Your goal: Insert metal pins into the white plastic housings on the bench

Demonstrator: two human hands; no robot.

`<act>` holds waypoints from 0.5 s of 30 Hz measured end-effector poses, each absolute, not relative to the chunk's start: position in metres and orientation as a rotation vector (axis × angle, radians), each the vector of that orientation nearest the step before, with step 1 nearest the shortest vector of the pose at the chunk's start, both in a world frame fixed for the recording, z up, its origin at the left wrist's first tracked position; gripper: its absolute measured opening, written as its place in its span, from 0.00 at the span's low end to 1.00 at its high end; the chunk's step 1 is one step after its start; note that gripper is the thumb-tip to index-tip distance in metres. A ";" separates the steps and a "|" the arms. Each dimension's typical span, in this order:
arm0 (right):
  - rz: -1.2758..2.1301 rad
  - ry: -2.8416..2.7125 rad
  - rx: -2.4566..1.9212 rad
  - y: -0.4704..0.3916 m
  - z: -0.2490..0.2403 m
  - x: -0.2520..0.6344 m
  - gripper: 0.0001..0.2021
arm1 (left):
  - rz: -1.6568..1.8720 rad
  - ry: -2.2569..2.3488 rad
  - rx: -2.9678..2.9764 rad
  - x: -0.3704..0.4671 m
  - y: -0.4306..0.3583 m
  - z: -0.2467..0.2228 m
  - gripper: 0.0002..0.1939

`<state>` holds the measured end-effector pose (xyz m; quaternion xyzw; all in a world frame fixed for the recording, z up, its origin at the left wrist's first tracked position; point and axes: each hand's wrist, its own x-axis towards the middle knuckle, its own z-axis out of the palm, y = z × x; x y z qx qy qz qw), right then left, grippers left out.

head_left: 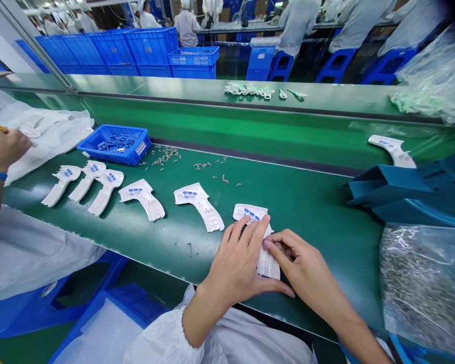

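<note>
A white plastic gun-shaped shell half (269, 265) with blue parts in its head lies on the green bench in front of me. Across it rests my left hand (237, 258), its fingers over the shell and the thumb below the handle end, holding it down. My right hand (301, 265) is closed in a pinch over the shell's handle; whatever is between its fingertips is hidden. To the left lie a similar shell half (200, 206), another shell half (143, 198) and several more, also with blue parts. Small metal pieces (167, 155) are scattered behind them.
A blue tray (144, 146) holds small blue parts. At right are a teal holder (398, 189), a bag of small metal pieces (420, 288) and a white shell (394, 149). Green-and-white parts (248, 90) lie on the raised shelf. A co-worker's hand (7, 146) is at far left.
</note>
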<state>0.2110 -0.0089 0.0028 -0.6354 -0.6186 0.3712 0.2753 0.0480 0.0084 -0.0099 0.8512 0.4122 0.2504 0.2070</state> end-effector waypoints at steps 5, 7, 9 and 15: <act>0.979 -1.678 -1.682 -0.010 0.004 0.210 0.14 | 0.694 1.144 2.377 0.048 0.009 -0.010 0.57; 0.969 -1.671 -1.702 -0.011 0.003 0.209 0.13 | 0.685 1.143 2.380 0.048 0.009 -0.011 0.57; 0.952 -1.661 -1.725 -0.012 0.001 0.208 0.14 | 0.681 1.146 2.379 0.048 0.009 -0.011 0.56; 0.880 -1.679 -1.745 -0.015 -0.002 0.205 0.13 | 0.680 1.155 2.368 0.048 0.009 -0.012 0.56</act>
